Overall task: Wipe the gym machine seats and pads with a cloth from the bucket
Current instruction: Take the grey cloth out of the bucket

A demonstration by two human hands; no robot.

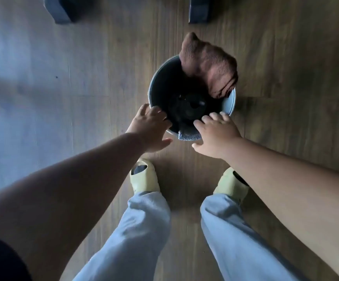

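Observation:
A round metal bucket (230,102) stands on the wooden floor straight ahead of my feet. A brown cloth (209,64) hangs over its far right rim. A grey cloth (188,135) is draped over the near rim, between my two hands. My left hand (151,128) reaches to the near left rim with its fingers spread, fingertips at the edge. My right hand (215,134) lies at the near right rim, fingers stretched over the edge beside the grey cloth. Neither hand grips anything. The bucket's inside is dark.
Two dark machine feet stand on the floor beyond the bucket, one at the upper left (60,10), one at the upper right (199,12). My feet in pale yellow slippers (145,177) stand just behind the bucket.

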